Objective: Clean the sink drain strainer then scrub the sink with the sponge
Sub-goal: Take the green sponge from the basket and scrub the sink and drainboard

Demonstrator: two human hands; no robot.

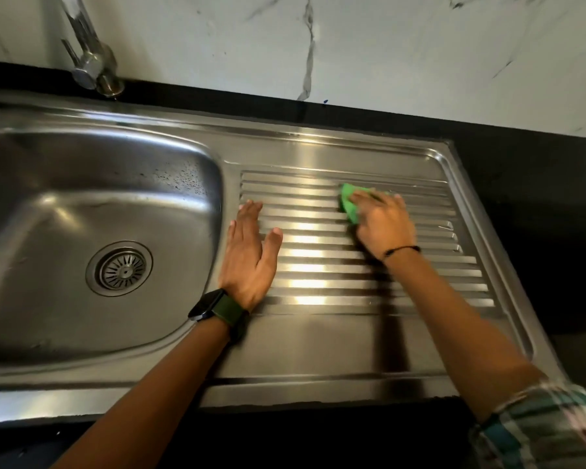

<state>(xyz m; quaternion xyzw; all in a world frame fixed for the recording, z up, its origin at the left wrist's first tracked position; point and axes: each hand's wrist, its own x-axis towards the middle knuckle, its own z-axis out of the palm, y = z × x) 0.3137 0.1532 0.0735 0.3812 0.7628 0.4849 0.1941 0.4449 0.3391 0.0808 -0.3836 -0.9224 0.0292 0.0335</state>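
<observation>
While the right hand (383,225) presses the green scrubbing sponge (349,203) onto the ribbed stainless-steel draining board (318,265), the left hand (249,255) lies flat and open on the left end of the same ribs, palm down, grasping nothing; I judge it is put there to take the weight of the body as the person leans over the black worktop (521,198). The fingers of the right hand are spread over the top of the sponge and close on it, so that only its far and left edges show beyond them. This grip lets the hand push down and slide along the ridges together. The hand looks a little blurred, so it is probably in motion, though one picture cannot prove it. The sponge is in the far part of the ribs, well apart from the deep steel sink basin (48,316). The round slotted metal drain strainer (123,269) sits in its place at the bottom of the basin and seems free of dirt, which suggests the first step is done. Water drops sit on the far right wall of the basin, below the chrome tap (92,59), which gives no visible water.
</observation>
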